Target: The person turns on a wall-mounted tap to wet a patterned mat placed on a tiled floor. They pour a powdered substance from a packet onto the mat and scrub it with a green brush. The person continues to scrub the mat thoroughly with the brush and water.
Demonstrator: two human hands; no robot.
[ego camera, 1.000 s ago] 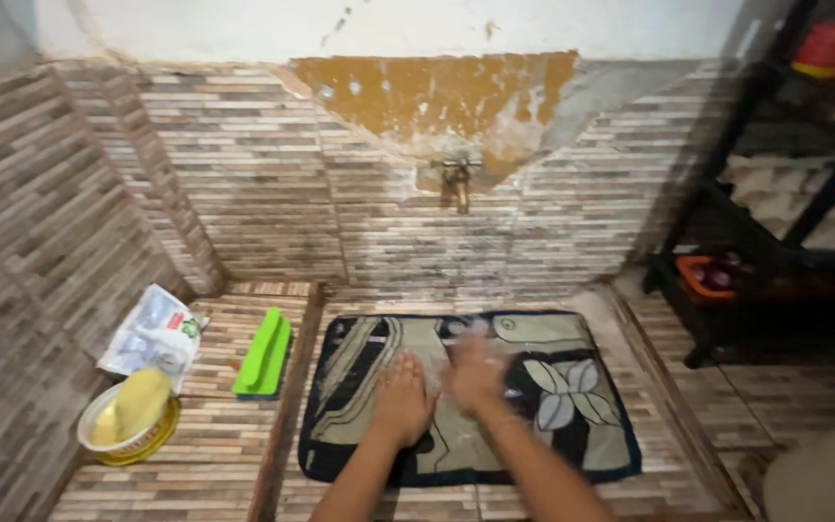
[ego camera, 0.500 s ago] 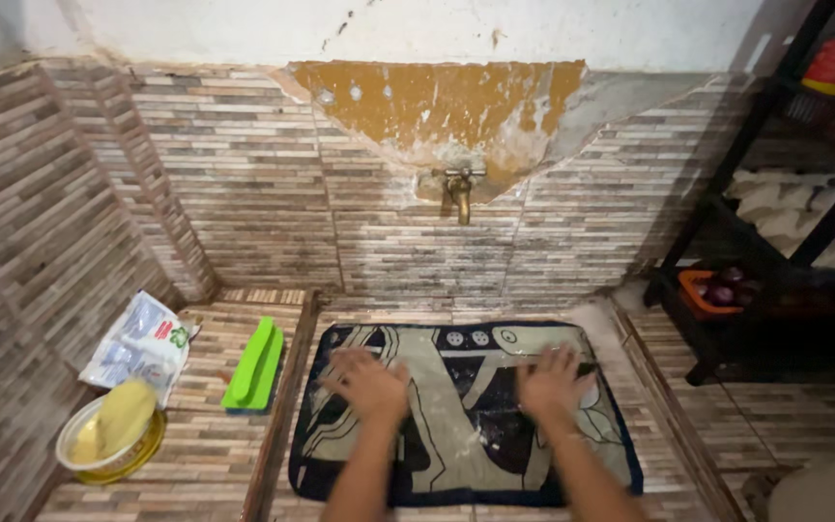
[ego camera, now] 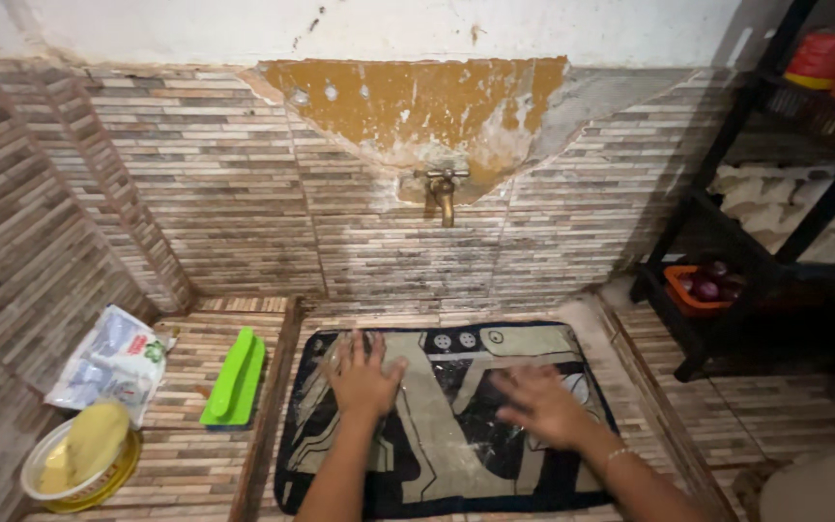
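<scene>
Right hand (ego camera: 543,404) slid inward | both hands flat (fingers spread) | left hand (ego camera: 361,372) on mat (ego camera: 442,440)

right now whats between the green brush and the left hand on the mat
In the head view, the raised tiled ridge lies between the green brush and the left hand, then a dark edge strip of the mat.

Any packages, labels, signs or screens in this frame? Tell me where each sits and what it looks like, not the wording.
Plastic pouch: lies on the tiled ledge at far left, beside the green scrub brush; crumpled, flat, white and pale blue with small red and green patches.
Round tub: lower left corner of the ledge, just below the pouch; shallow, yellow rim, open, holding a yellow lump.
No signs or screens show.
</scene>
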